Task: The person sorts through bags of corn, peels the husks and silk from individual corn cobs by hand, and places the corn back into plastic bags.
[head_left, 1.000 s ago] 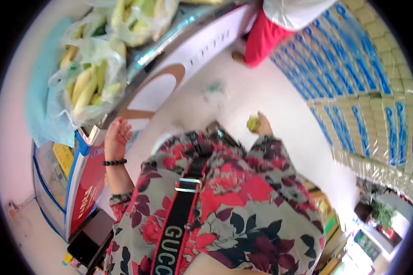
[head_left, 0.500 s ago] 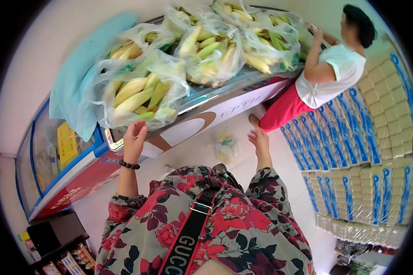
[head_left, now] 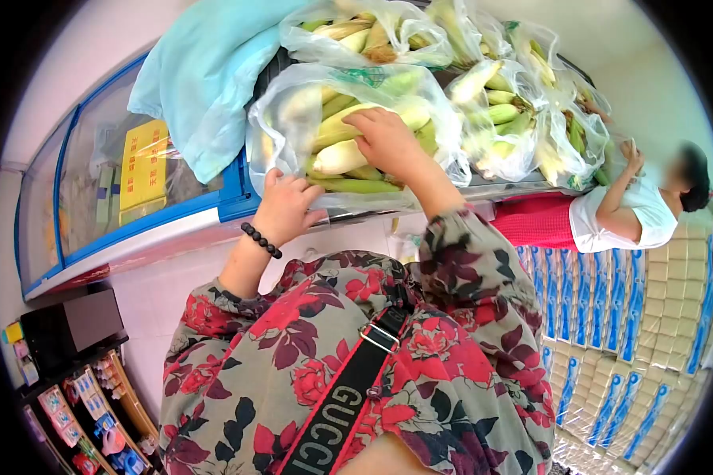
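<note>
A clear plastic bag of corn lies wide open before me on a glass-topped chest freezer. Pale green ears of corn, still in husks, fill it. My right hand reaches over the bag, fingers apart and fingertips on an ear of corn, not closed round it. At the bag's near left edge, my left hand, with a dark bead bracelet, has its fingers curled on the plastic bag; its fingertips are partly lost against the film.
More bags of corn stand behind and to the right. A light blue cloth covers part of the freezer. Another person stands at the far right, beside stacked wrapped packs. A shelf is at lower left.
My right hand has come from beside my body up onto the corn in the nearest bag. My left hand stays at that bag's edge. The view has shifted, and the bag appears closer.
</note>
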`<action>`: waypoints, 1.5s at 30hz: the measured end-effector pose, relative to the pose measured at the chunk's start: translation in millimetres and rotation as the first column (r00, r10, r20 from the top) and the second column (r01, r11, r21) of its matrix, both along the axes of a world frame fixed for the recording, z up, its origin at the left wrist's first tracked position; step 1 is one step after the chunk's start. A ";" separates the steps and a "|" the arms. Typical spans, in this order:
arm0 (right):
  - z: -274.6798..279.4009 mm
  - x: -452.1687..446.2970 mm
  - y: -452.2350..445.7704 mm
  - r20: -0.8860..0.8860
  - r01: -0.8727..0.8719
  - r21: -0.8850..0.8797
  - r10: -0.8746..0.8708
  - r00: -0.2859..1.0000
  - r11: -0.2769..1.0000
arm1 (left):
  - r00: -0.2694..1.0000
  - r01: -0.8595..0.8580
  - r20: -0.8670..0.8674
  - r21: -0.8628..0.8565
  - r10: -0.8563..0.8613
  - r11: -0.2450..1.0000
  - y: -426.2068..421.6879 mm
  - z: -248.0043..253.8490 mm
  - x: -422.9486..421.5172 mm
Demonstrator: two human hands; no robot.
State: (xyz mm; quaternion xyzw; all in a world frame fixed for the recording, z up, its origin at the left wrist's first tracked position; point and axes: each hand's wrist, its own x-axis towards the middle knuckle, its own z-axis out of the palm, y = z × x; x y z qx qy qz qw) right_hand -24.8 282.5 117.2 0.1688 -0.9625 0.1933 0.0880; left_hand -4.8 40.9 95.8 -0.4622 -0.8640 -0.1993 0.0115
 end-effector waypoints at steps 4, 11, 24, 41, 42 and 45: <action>-25.9 -37.0 5.5 0.137 -0.089 0.318 0.047 0.989 0.944 | 0.997 -0.063 0.032 -0.016 0.063 0.998 5.1 -5.7 23.6; 19.5 -45.3 13.0 0.194 -0.121 0.460 0.033 0.980 0.880 | 0.960 -0.268 0.103 0.080 0.260 0.960 -9.1 -11.8 23.4; 83.2 62.4 -8.3 0.244 0.165 -0.922 0.194 0.950 0.351 | 0.758 -0.433 0.607 0.743 -0.240 0.511 58.7 70.4 15.9; 90.7 63.8 5.8 0.237 0.246 -0.941 -0.064 0.969 0.231 | 0.597 -0.343 0.691 0.680 -0.409 0.648 85.2 22.2 16.6; 86.4 62.5 7.0 0.256 0.261 -0.951 -0.052 0.965 0.164 | 0.573 -0.345 0.694 0.686 -0.436 0.640 84.0 22.6 15.7; 76.4 60.0 5.9 0.311 0.307 -0.949 -0.041 0.950 -0.072 | 0.489 -0.415 0.722 0.686 -0.489 0.598 82.4 23.6 17.2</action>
